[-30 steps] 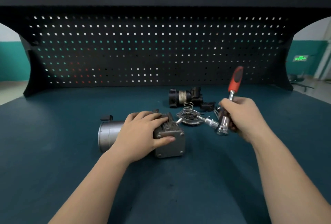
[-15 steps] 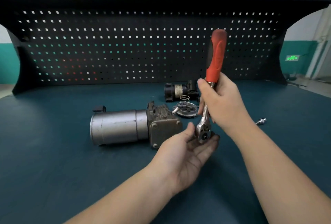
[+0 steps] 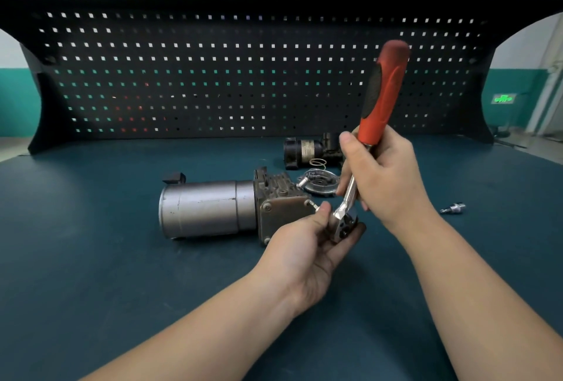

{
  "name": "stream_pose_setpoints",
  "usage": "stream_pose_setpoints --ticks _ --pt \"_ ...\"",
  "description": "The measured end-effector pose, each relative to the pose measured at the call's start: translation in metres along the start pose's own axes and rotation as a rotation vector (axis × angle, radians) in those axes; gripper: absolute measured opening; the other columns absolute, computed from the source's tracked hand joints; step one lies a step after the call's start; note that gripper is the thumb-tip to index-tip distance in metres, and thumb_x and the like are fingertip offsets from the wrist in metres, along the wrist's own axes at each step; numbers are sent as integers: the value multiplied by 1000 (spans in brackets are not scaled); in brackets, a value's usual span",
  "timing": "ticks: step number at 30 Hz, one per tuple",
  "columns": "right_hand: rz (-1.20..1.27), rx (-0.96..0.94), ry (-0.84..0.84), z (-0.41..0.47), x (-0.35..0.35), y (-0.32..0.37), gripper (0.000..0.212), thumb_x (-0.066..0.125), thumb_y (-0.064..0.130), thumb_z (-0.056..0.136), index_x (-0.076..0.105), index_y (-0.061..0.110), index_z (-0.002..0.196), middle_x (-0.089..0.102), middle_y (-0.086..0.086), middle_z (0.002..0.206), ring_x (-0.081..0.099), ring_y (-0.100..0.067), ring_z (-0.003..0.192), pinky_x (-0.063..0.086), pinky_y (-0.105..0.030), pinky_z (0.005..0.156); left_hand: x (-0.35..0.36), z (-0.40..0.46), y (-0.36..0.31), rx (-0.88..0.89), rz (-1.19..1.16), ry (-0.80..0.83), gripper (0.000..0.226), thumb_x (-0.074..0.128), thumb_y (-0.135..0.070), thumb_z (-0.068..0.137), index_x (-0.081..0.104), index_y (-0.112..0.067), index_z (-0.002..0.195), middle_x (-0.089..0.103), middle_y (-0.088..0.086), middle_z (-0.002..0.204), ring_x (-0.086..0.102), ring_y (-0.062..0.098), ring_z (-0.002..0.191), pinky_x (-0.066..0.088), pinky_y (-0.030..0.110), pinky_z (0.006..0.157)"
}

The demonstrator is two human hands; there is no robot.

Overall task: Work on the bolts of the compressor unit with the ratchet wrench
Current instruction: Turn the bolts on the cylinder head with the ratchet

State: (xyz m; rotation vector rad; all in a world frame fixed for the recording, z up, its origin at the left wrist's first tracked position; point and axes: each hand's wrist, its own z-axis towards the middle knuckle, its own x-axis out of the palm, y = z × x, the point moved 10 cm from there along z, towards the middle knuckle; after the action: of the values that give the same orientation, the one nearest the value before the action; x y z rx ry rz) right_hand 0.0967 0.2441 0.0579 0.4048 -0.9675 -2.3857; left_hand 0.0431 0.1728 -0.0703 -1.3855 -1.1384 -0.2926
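While your right hand (image 3: 385,179) grips the ratchet wrench (image 3: 370,140) upright, your left hand (image 3: 307,246) cups its head.
Left thumb and fingers pinch the head; the compressor unit (image 3: 231,208) lies mid-table (image 3: 91,258), just beside.

Grey compressor unit (image 3: 210,208) lies sideways on the mat; red-handled ratchet wrench (image 3: 379,106) stands upright, head down.

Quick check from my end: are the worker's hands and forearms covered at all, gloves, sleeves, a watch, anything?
No. The left hand and right hand are both bare, without gloves. Both forearms show uncovered down to the bottom edge of the picture, with no sleeve cuffs, watch, rings or bands visible.
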Motion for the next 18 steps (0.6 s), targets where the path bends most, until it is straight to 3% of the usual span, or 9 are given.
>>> stream_pose_setpoints --ticks 5,10,13,18 --pt "-41 30 0 0 3 -7 27 54 15 96 40 0 78 51 -37 64 45 -5 26 32 -11 33 -5 2 0 -6 8 -30 18 54 -5 93 58 12 95 59 20 91 60 32 94 59 44 65" --pt "-43 35 -14 -1 1 -7 25 55 17 96 45 14 74 54 -33 64 46 -5 28 33 -11 33 -7 6 -1 -15 23 -25 19 55 -6 93 59 12 91 61 21 89 61 32 94 60 40 61" --pt "-107 -5 -25 -2 2 -6 25 56 24 95 45 19 73 57 -27 62 48 -6 31 33 -11 36 -9 11 -3 -11 35 -30 21 54 -7 93 60 12 101 62 23 100 61 33 102 60 37 60" --pt "-206 -33 5 -5 13 -6 23 58 34 92 49 20 76 61 -13 59 49 -9 38 40 -27 44 -15 18 -13 7 35 -42 25 52 -7 94 59 9 112 64 25 113 64 33 104 59 42 72"
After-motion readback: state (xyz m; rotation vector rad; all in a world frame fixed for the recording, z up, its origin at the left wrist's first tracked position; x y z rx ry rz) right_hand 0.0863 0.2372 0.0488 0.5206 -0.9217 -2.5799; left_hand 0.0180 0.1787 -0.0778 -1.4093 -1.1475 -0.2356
